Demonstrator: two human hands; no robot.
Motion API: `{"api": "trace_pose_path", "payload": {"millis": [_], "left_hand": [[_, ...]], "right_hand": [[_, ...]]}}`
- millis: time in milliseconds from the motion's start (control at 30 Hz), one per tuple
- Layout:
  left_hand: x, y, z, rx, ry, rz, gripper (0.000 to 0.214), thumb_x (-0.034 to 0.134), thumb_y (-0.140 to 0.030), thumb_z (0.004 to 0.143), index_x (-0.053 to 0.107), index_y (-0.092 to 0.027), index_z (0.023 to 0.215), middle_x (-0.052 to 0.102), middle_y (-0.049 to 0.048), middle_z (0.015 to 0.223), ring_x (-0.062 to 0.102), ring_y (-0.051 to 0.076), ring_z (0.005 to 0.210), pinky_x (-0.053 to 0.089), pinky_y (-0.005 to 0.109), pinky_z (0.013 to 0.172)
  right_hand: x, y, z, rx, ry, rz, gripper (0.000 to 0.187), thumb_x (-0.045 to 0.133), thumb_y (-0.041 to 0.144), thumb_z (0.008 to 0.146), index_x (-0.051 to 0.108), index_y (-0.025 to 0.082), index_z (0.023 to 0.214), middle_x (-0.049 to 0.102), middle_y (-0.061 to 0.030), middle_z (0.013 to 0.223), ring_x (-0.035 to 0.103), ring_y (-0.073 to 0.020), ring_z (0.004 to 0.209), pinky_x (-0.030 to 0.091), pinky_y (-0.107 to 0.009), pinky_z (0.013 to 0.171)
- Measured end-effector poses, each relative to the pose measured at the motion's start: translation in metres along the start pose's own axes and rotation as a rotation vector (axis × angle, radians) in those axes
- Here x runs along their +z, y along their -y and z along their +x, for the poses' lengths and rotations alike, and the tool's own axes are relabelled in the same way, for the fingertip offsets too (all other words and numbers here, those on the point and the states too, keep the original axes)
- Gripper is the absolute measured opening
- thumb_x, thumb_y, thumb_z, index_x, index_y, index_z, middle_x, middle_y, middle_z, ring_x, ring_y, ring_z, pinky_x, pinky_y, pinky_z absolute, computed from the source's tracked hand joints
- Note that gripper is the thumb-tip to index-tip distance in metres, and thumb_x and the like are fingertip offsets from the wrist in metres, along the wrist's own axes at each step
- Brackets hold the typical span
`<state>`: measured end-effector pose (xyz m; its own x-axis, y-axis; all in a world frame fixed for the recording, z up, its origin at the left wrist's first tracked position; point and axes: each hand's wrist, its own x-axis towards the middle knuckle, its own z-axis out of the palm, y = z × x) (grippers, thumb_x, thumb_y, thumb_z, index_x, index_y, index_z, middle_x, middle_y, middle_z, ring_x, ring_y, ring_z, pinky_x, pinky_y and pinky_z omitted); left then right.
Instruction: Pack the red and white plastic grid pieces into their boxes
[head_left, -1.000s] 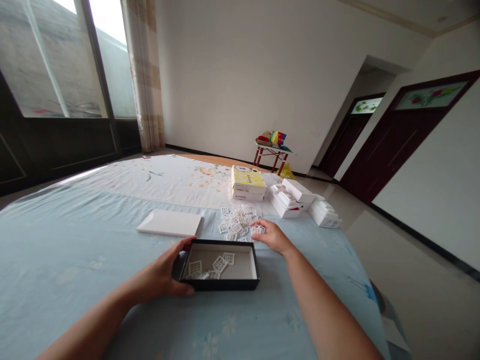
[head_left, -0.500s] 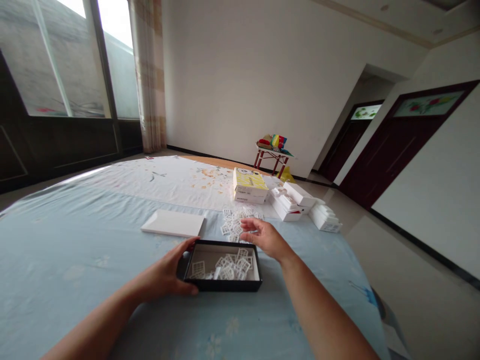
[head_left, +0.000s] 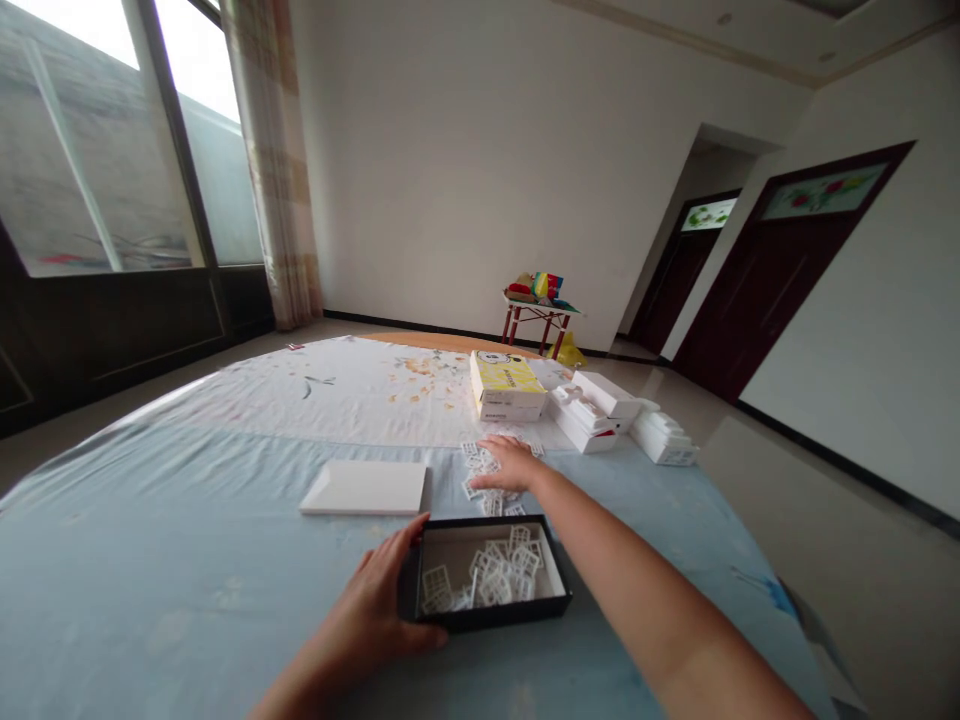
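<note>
My left hand (head_left: 384,598) grips the left end of a shallow black box (head_left: 517,613), thumb at the near side and fingers at the far corner. Inside lie several small white plastic lattice pieces (head_left: 501,578), heaped mostly toward the right. Beyond the box, a loose pile of the same lattice pieces (head_left: 493,506) is spread on the cloth. My right hand (head_left: 516,466) reaches over this pile, palm down with fingers stretched out and apart, covering part of it. No piece shows in its fingers. A flat white lid-like panel (head_left: 365,487) lies left of the pile.
A yellow and white carton (head_left: 508,388) stands behind the pile. To its right are white boxes (head_left: 589,420) and a further white stack (head_left: 664,437). A blue and white floral cloth (head_left: 187,540) covers the round table. A small side table (head_left: 536,312) stands by the wall.
My right hand has moved down and forward from above the box's far edge onto the loose pile, its fingers spreading. My left hand keeps its grip on the box. The camera view has shifted.
</note>
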<state>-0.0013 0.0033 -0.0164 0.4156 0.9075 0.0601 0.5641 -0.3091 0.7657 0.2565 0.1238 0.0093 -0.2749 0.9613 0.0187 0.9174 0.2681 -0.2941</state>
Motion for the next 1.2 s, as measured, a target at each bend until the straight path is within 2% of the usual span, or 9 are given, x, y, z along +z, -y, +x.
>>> {"api": "trace_pose_path", "payload": {"millis": [67,167,367,467,633,800,867,1033,1200], "left_hand": [[0.003,0.003,0.001,0.008,0.002,0.014,0.104,0.077,-0.024,0.047,0.026,-0.025,0.137,0.041,0.0106,0.136,0.033,0.033,0.125,0.024,0.048,0.106],[0.008,0.011,0.003,0.000,0.011,0.025,0.110,0.078,-0.024,0.044,0.023,-0.027,0.138,0.040,0.0107,0.137,0.033,0.035,0.126,0.024,0.050,0.106],[0.004,0.010,0.001,-0.069,0.109,0.025,0.113,0.078,-0.021,0.042,0.020,-0.025,0.140,0.033,0.0122,0.142,0.026,0.035,0.130,0.012,0.052,0.110],[0.002,0.006,0.000,-0.069,0.087,0.033,0.109,0.075,-0.018,0.044,0.022,-0.023,0.139,0.034,0.0124,0.141,0.027,0.033,0.130,0.013,0.052,0.110],[0.003,0.006,-0.003,-0.064,0.054,0.027,0.106,0.075,-0.018,0.047,0.022,-0.024,0.138,0.037,0.0104,0.139,0.030,0.032,0.128,0.014,0.051,0.110],[0.000,-0.001,-0.004,-0.112,0.071,0.022,0.108,0.076,-0.017,0.045,0.023,-0.022,0.139,0.034,0.0113,0.141,0.028,0.030,0.130,0.013,0.047,0.111],[-0.001,-0.003,-0.004,-0.117,0.060,0.017,0.108,0.077,-0.018,0.045,0.024,-0.022,0.139,0.034,0.0114,0.141,0.027,0.030,0.130,0.013,0.046,0.111],[0.000,-0.002,-0.008,-0.086,0.044,-0.007,0.111,0.082,-0.028,0.042,0.026,-0.025,0.138,0.036,0.0097,0.140,0.030,0.030,0.129,0.017,0.044,0.111],[-0.001,0.002,-0.008,-0.108,0.042,0.000,0.111,0.082,-0.030,0.044,0.025,-0.027,0.139,0.034,0.0080,0.141,0.028,0.029,0.130,0.016,0.044,0.111]], "right_hand": [[0.002,-0.001,0.002,0.013,0.077,-0.033,0.086,0.067,0.062,0.057,0.043,0.025,0.131,0.035,-0.0122,0.141,0.028,-0.0329,0.129,0.020,-0.048,0.103],[0.005,-0.005,0.002,-0.007,0.109,-0.040,0.074,0.067,0.059,0.060,0.052,0.024,0.124,0.043,-0.0116,0.135,0.034,-0.0330,0.124,0.025,-0.047,0.100],[0.008,-0.016,-0.007,-0.076,-0.004,0.009,0.044,0.070,0.042,0.064,0.065,0.021,0.103,0.056,-0.0089,0.110,0.046,-0.0263,0.107,0.035,-0.038,0.094],[0.010,-0.022,-0.018,-0.108,-0.056,0.063,0.033,0.069,0.036,0.066,0.067,0.021,0.096,0.058,-0.0073,0.100,0.049,-0.0228,0.101,0.037,-0.034,0.092],[0.013,-0.029,-0.036,-0.095,-0.105,0.139,0.033,0.069,0.041,0.067,0.068,0.022,0.094,0.057,-0.0069,0.100,0.049,-0.0218,0.100,0.035,-0.034,0.093],[0.014,-0.033,-0.043,-0.068,-0.052,0.113,0.058,0.068,0.061,0.059,0.063,0.028,0.107,0.049,-0.0071,0.124,0.037,-0.0292,0.117,0.028,-0.044,0.098],[0.014,-0.035,-0.044,-0.082,-0.033,0.112,0.063,0.066,0.064,0.059,0.061,0.028,0.111,0.048,-0.0076,0.125,0.036,-0.0297,0.118,0.027,-0.045,0.098],[0.015,-0.038,-0.042,-0.143,-0.040,0.208,0.046,0.068,0.051,0.066,0.065,0.021,0.101,0.055,-0.0088,0.107,0.046,-0.0242,0.105,0.035,-0.035,0.094],[0.013,-0.039,-0.041,-0.125,-0.024,0.259,0.031,0.072,0.036,0.065,0.064,0.019,0.091,0.056,-0.0063,0.095,0.049,-0.0217,0.098,0.039,-0.031,0.087]]}}
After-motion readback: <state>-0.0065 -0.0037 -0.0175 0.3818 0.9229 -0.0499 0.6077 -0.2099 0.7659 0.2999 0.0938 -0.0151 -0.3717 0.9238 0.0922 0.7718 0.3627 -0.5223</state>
